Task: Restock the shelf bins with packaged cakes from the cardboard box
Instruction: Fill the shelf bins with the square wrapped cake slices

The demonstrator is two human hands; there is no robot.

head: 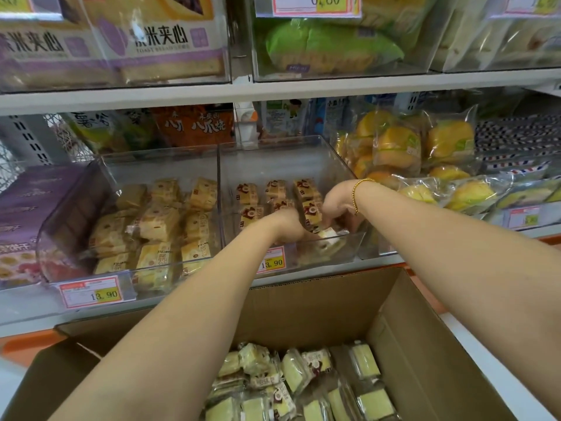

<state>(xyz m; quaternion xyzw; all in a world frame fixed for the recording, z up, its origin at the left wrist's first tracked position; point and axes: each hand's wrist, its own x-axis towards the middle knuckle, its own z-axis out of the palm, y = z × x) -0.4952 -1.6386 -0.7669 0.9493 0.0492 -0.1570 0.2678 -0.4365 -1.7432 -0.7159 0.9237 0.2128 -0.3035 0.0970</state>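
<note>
Bins [306, 153] clear glossy plastic; box [425, 344] matt brown cardboard; cakes [293, 370] film-wrapped (shiny).

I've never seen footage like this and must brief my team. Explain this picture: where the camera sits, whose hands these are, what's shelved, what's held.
No machine here: a person wears one camera on the head, looking forward and down at their own bare arms. Both hands reach into the middle clear bin on a shop shelf, among brown-labelled cakes. The fingers of the left hand are hidden, so its grip can't be told. The right hand, wearing a gold bracelet, seems to pinch a pale wrapped cake at the bin's front. The neighbouring bin holds yellow-wrapped cakes. Below stands the open cardboard box with more pale cakes.
</note>
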